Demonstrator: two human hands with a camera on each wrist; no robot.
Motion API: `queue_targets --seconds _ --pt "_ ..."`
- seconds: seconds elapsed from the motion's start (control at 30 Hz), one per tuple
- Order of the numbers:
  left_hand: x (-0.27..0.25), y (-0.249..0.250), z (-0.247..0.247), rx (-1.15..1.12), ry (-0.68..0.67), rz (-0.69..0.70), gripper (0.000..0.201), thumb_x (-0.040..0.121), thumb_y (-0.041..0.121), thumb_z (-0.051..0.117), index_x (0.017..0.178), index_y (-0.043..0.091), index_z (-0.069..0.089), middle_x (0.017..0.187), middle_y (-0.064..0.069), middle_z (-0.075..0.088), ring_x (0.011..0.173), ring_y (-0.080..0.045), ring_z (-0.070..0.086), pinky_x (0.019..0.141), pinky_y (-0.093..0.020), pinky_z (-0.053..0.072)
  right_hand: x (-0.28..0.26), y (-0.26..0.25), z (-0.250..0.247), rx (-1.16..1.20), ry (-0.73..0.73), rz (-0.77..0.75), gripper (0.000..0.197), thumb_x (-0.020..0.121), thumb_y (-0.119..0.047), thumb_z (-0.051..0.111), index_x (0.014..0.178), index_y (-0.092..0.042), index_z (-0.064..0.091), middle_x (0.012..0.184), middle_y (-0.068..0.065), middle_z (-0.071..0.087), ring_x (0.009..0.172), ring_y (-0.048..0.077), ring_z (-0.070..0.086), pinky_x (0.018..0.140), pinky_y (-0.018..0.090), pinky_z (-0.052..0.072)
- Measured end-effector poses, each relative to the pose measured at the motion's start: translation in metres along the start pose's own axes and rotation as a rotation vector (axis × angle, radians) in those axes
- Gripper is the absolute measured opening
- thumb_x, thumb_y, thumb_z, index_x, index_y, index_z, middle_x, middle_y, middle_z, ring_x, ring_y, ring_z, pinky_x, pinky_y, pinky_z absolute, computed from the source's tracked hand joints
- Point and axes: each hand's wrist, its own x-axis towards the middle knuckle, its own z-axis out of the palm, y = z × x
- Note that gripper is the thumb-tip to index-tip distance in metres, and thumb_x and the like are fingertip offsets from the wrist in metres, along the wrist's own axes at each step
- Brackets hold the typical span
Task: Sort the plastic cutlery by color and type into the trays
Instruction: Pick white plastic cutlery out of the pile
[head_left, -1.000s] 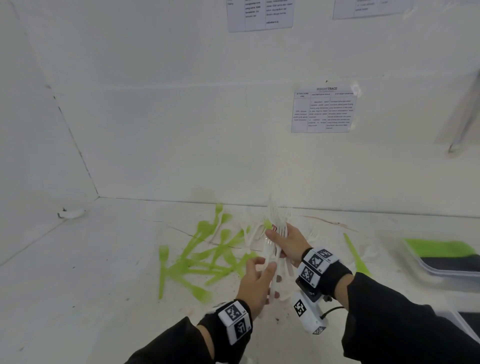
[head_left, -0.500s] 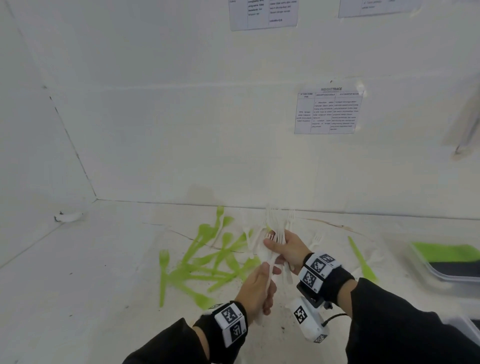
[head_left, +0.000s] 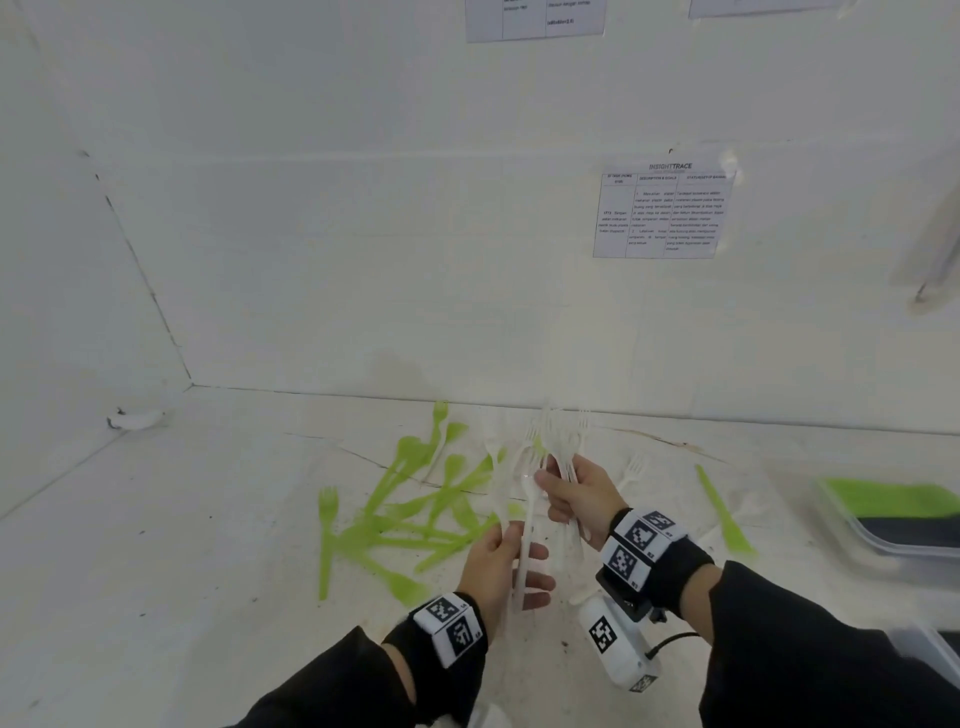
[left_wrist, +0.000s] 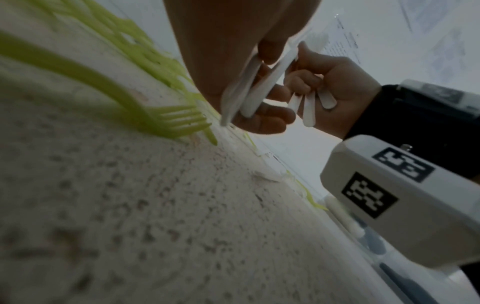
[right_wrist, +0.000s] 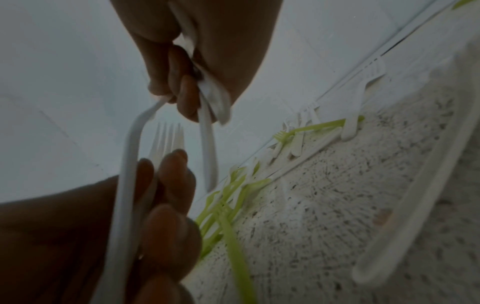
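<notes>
A bundle of white forks (head_left: 558, 452) is gripped in the closed right hand (head_left: 582, 501), tines up, just right of the green cutlery pile (head_left: 415, 514) on the table (head_left: 156, 571), while a further white fork (head_left: 524, 540) is pinched by its handle in the left hand (head_left: 501, 564) just below that bundle. The step is judged to be best done if this fork is slid in with handles aligned and tines matched, so that nothing is levered out of the bundle before it is carried to the tray (head_left: 893, 540) far right of the pile

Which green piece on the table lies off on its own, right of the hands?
The green knife, alone between the right hand and the tray. The other green cutlery lies tangled left of the hands.
</notes>
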Motion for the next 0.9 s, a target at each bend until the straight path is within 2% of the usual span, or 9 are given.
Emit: queue_targets --seconds 0.07,0.17,0.27,0.4,0.53,0.6,0.67,0.8,0.9 --pt "0.001 0.000 -0.001 0.020 -0.012 0.002 0.027 0.102 0.027 0.034 0.103 0.007 0.051 0.069 -0.006 0.058 0.038 -0.018 0.050 0.041 -0.023 0.042 -0.002 -0.001 0.004 -0.059 0.006 0.004 0.024 0.088 0.006 0.055 0.073 -0.011 0.046 0.049 -0.005 0.035 0.035 0.006 0.029 0.038 0.018 0.027" --pt "0.003 0.000 0.003 0.008 -0.023 -0.008 0.033 0.102 0.034 0.027 0.096 0.010 0.049 0.052 0.001 0.045 0.030 -0.011 0.030 0.040 -0.014 0.027 -0.003 0.001 0.011 -0.179 0.033 0.001 0.023 0.087 0.000 0.059 0.074 -0.012 0.045 0.056 -0.002 0.038 0.038 0.007 0.031 0.039 0.019 0.028" --pt "0.006 0.001 0.005 -0.045 0.006 -0.033 0.041 0.101 0.044 0.022 0.089 0.012 0.046 0.047 0.004 0.034 0.031 -0.008 0.021 0.040 -0.012 0.021 -0.008 0.000 0.018 -0.418 0.088 0.003 0.016 0.092 -0.025 0.056 0.085 -0.012 0.049 0.067 -0.002 0.045 0.045 0.010 0.037 0.040 0.020 0.032" --pt "0.015 0.005 0.002 -0.094 0.118 0.016 0.032 0.102 0.032 0.026 0.086 0.011 0.042 0.053 0.001 0.035 0.035 -0.010 0.027 0.040 -0.016 0.025 -0.016 0.001 0.025 -0.400 0.146 0.002 0.023 0.098 -0.021 0.036 0.077 -0.012 0.039 0.068 0.002 0.040 0.047 0.014 0.033 0.043 0.024 0.028" --pt "0.028 0.014 0.001 -0.067 0.158 0.034 0.040 0.103 0.035 0.025 0.091 0.005 0.049 0.069 -0.006 0.045 0.043 -0.013 0.039 0.042 -0.021 0.035 -0.027 0.009 0.031 -0.587 0.024 -0.025 0.024 0.100 -0.022 0.037 0.080 -0.011 0.045 0.065 0.000 0.049 0.049 0.013 0.046 0.052 0.024 0.039" --pt "0.033 0.014 0.003 -0.063 0.124 0.031 0.051 0.102 0.040 0.023 0.106 0.000 0.056 0.085 -0.013 0.055 0.053 -0.016 0.049 0.049 -0.024 0.043 -0.032 0.011 0.033 -0.603 0.018 -0.051 0.019 0.099 -0.023 0.041 0.086 -0.014 0.053 0.068 -0.004 0.055 0.056 0.009 0.053 0.051 0.013 0.041" --pt "0.035 0.011 0.004 -0.095 0.064 0.017 0.057 0.101 0.043 0.022 0.114 0.002 0.058 0.101 -0.016 0.061 0.073 -0.021 0.058 0.063 -0.028 0.047 -0.035 0.014 0.035 -0.648 0.065 -0.082 0.017 0.098 -0.023 0.044 0.098 -0.016 0.059 0.084 -0.004 0.063 0.072 0.010 0.060 0.053 0.006 0.042" --pt "0.035 -0.001 0.012 -0.161 0.014 -0.081 0.049 0.100 0.043 0.028 0.122 0.007 0.054 0.121 -0.015 0.061 0.110 -0.025 0.059 0.086 -0.033 0.049 -0.035 0.016 0.035 -0.738 0.255 -0.107 0.023 0.096 -0.019 0.046 0.107 -0.008 0.063 0.105 0.009 0.067 0.096 0.023 0.062 0.085 0.029 0.049" --pt "0.033 -0.008 0.016 -0.151 0.039 -0.087 0.048 0.100 0.042 0.030 0.126 0.009 0.054 0.123 -0.012 0.062 0.116 -0.024 0.057 0.101 -0.039 0.044 -0.036 0.015 0.036 -0.748 0.302 -0.091 0.027 0.095 -0.017 0.049 0.119 -0.011 0.059 0.113 0.007 0.065 0.104 0.020 0.060 0.086 0.020 0.042"
